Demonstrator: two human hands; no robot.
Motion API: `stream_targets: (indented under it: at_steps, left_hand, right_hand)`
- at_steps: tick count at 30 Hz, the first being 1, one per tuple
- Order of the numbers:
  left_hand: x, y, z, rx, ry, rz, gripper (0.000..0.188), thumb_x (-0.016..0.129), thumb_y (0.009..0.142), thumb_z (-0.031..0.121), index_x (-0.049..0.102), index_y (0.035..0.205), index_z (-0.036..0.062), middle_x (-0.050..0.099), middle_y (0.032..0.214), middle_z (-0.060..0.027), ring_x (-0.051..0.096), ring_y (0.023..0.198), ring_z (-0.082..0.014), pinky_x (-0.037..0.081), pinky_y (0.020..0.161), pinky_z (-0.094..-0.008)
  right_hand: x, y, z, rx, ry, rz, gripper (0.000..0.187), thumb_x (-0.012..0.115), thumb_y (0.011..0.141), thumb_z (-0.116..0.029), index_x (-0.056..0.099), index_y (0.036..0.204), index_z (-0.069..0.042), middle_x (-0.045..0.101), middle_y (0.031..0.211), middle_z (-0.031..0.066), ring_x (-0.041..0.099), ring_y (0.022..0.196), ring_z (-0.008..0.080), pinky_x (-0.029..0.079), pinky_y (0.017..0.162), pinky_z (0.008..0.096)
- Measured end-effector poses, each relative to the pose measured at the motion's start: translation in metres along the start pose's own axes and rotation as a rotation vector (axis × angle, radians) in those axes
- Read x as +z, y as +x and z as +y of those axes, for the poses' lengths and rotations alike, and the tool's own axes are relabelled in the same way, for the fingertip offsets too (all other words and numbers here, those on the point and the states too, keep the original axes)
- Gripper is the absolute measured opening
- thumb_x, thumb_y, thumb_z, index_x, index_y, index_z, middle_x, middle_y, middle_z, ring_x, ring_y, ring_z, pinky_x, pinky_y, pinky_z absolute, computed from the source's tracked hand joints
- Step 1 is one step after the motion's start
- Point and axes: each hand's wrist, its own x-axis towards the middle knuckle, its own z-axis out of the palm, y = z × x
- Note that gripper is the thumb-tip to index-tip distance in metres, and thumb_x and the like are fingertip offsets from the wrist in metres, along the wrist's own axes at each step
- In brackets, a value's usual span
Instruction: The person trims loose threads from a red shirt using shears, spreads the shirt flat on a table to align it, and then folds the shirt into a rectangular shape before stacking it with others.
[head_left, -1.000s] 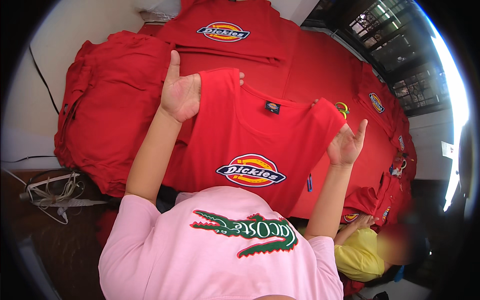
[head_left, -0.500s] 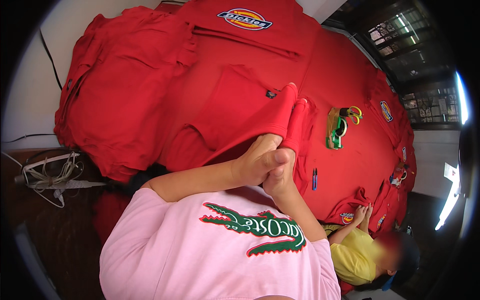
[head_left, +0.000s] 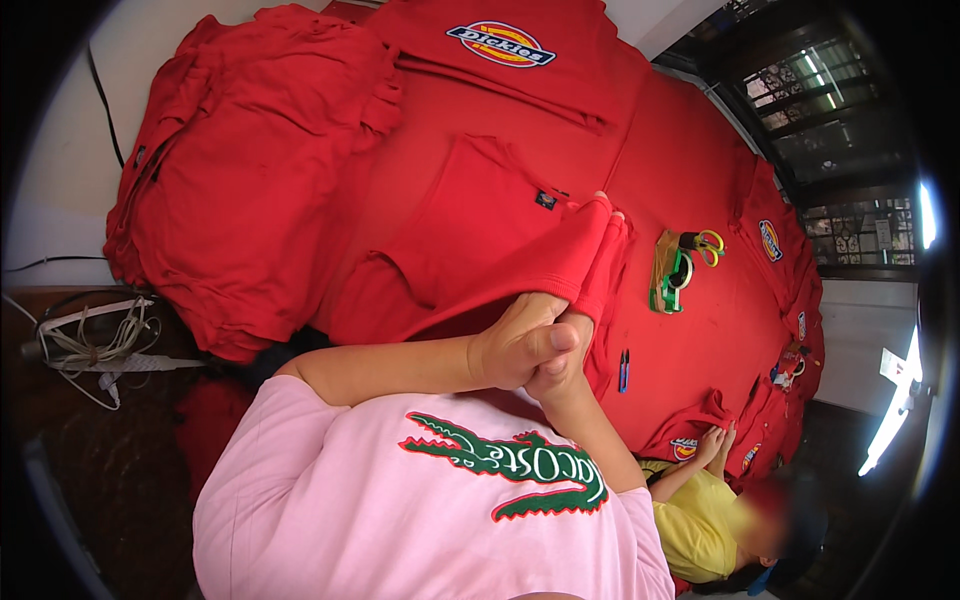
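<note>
A red shirt with a small dark neck label lies spread before me, an opening toward its left side. My left hand and my right hand are close together, palms facing and thumbs touching or nearly so. Red bands of the shirt cover the fingers of both hands. Only the fingertips stick out at the far end, and the fingers look stretched straight. Thumbs and wrists stay outside the cloth.
A heap of red garments lies left. Beyond is a red garment with a badge. A green tape dispenser, yellow-handled scissors and blue thread snips lie right. A co-worker's hands touch red cloth. Cables lie left.
The whole view has shifted slightly. My hands stay palm to palm in the red bands, and the fingertips sit a little lower and further right.
</note>
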Motion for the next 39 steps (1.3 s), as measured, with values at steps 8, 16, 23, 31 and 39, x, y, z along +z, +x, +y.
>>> stream_targets:
  at_steps: [8,16,23,31,39]
  left_hand:
    - [0.008,-0.003,-0.033,0.035,0.207,0.222,0.091,0.051,0.093,0.072,0.049,0.125,-0.0134,0.063,0.094,-0.0169,0.062,0.089,-0.0233,0.051,0.079,-0.0352]
    - [0.011,-0.008,-0.061,0.32,0.316,0.217,0.107,0.052,0.091,0.075,0.036,0.149,-0.0127,0.045,0.152,-0.0261,0.038,0.146,-0.0354,0.026,0.121,-0.0424]
    - [0.016,-0.016,-0.079,0.286,0.332,0.183,0.097,0.058,0.093,0.063,0.035,0.153,-0.0094,0.044,0.155,-0.0229,0.041,0.145,-0.0316,0.032,0.118,-0.0415]
    - [0.026,0.012,-0.042,0.247,0.23,0.304,0.072,0.058,0.1,0.041,0.042,0.15,-0.0082,0.051,0.152,-0.018,0.05,0.138,-0.0252,0.042,0.111,-0.0385]
    - [-0.127,0.027,0.049,-0.03,-0.313,0.54,0.041,0.052,0.102,0.013,0.059,0.132,-0.0137,0.067,0.131,-0.0233,0.064,0.126,-0.0297,0.048,0.111,-0.0398]
  right_hand:
    - [-0.009,0.004,0.017,-0.113,0.063,-0.086,0.111,0.058,0.077,-0.089,0.053,0.118,0.014,0.061,0.108,0.0197,0.063,0.097,0.0289,0.051,0.084,0.0395]
    - [-0.01,-0.007,0.026,-0.185,0.198,-0.135,0.112,0.066,0.077,-0.074,0.039,0.14,0.015,0.051,0.135,0.0222,0.052,0.125,0.0301,0.041,0.106,0.0405]
    - [-0.012,-0.013,-0.002,-0.116,0.158,-0.08,0.082,0.06,0.088,-0.051,0.046,0.138,0.012,0.057,0.133,0.0216,0.057,0.123,0.0293,0.044,0.107,0.0406]
    - [-0.005,0.011,-0.019,-0.076,0.125,0.109,0.05,0.053,0.1,-0.025,0.055,0.137,0.009,0.064,0.131,0.021,0.063,0.121,0.0284,0.047,0.108,0.0407]
    - [-0.167,0.036,-0.017,0.144,0.405,0.772,0.034,0.052,0.105,-0.013,0.06,0.127,0.012,0.071,0.117,0.0248,0.072,0.106,0.0318,0.057,0.099,0.0397]
